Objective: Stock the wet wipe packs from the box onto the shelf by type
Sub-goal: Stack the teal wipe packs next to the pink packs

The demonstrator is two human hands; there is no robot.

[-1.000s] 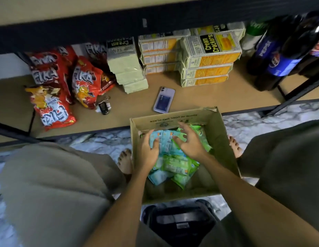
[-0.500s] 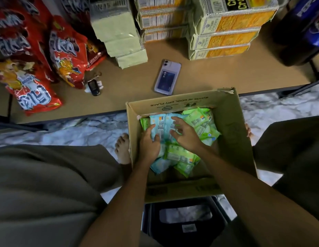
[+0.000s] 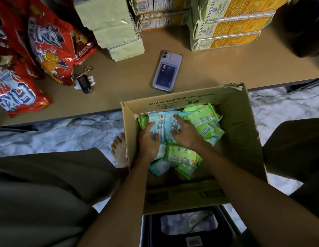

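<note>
An open cardboard box point(image 3: 242, 132) stands on the floor against the low shelf point(image 3: 130, 79). Inside lie several wet wipe packs, light blue ones point(image 3: 164, 122) at the far left and green ones point(image 3: 201, 118) at the right and front. My left hand point(image 3: 149, 139) lies on the blue packs, thumb along their left edge, fingers curled at their near edge. My right hand point(image 3: 186, 134) rests flat on the same blue packs with fingers spread, touching the green ones beside them. Neither hand has lifted a pack.
On the shelf lie a phone point(image 3: 167, 71) in a clear case, a car key point(image 3: 84, 81), red snack bags point(image 3: 51, 50) at the left and stacked cream cracker boxes point(image 3: 230, 27) at the back. A bare foot point(image 3: 119, 148) is left of the box, a dark crate point(image 3: 189, 227) below it.
The camera has come closer and tilted down. Both hands have shifted slightly over the blue packs; my right hand's fingers have spread wider.
</note>
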